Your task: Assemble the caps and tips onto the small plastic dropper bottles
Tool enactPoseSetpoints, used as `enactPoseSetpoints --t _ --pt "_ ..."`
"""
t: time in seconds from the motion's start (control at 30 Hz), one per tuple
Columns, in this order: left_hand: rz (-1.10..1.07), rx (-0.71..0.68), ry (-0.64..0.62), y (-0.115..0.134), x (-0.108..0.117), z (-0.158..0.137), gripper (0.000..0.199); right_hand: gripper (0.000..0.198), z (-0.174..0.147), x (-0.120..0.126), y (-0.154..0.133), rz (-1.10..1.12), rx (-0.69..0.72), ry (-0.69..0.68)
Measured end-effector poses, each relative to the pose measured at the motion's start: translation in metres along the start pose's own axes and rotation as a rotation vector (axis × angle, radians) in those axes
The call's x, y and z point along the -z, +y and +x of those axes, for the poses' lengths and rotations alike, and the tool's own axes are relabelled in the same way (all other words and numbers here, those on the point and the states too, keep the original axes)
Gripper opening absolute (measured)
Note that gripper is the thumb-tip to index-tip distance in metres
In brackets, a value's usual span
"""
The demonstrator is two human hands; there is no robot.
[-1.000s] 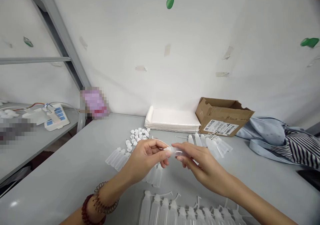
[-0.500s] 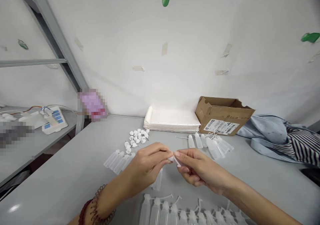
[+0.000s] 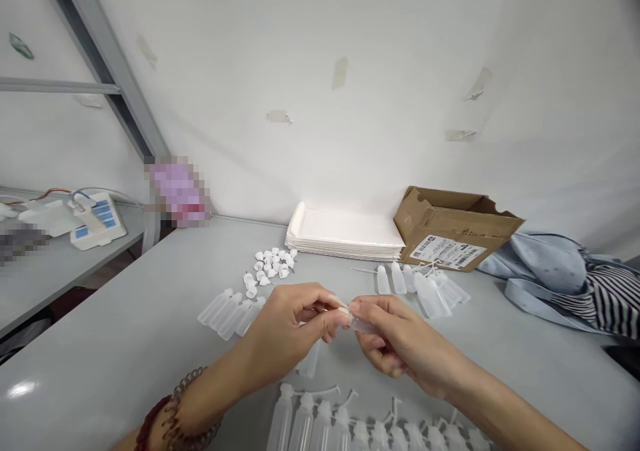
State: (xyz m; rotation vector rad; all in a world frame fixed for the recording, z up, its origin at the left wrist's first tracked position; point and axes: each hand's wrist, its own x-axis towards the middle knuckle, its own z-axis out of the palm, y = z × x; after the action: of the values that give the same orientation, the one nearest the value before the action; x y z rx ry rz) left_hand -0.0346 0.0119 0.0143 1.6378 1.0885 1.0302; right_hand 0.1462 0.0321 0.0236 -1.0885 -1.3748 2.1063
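Translucent plastic, small and tubular: the bottle [image 3: 364, 326] is held between my two hands, on my side of the flat stack of white padded mailers [image 3: 347, 231], which serves as reference for all positions. Left hand [image 3: 300, 317]: thumb and fingertips pinching at the bottle's neck end, around a small white piece; my fingers hide most of it, so I cannot tell how it sits. Right hand [image 3: 397, 334]: thumb and fingers closed round the body, lower fingers curled.

Key relation: long axis roughly crosswise, parallel to the stack's long edge, neck towards my left hand, body sloping slightly down into my right. Left hand is nearer the neck; fingertips of both hands nearly meet there.

Surroundings, on the grey table [image 3: 125, 344]: loose white conical plastic caps [image 3: 270, 264] left of the stack and nearer me; a cluster of translucent bottles with thin stems [image 3: 433, 294] to its right front; brown cardboard box [image 3: 457, 227] just beside its right end.
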Motion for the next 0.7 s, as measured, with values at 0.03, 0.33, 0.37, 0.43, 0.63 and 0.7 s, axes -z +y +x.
enactPoseSetpoints --t 0.03,0.33,0.37,0.43,0.63,0.7 --pt "0.059 -0.102 0.006 -0.001 0.0 0.0 0.01 0.03 0.0 0.001 0.0 0.035 -0.02 -0.016" --pt "0.069 -0.234 0.009 -0.001 0.003 0.002 0.01 0.032 -0.002 0.002 -0.001 0.161 -0.059 -0.039" --pt "0.02 -0.144 0.01 0.0 0.002 0.003 0.013 0.035 -0.003 0.001 -0.002 0.12 -0.017 -0.008" --pt "-0.016 0.006 0.011 0.002 0.0 0.003 0.016 0.036 -0.003 -0.002 -0.003 0.049 0.048 0.04" --pt "-0.012 0.068 -0.077 0.004 -0.008 -0.001 0.021 0.034 -0.005 -0.003 -0.005 -0.018 0.082 0.07" --pt "-0.015 0.065 -0.102 0.005 -0.007 -0.001 0.019 0.033 -0.007 -0.002 -0.005 -0.027 0.079 0.061"
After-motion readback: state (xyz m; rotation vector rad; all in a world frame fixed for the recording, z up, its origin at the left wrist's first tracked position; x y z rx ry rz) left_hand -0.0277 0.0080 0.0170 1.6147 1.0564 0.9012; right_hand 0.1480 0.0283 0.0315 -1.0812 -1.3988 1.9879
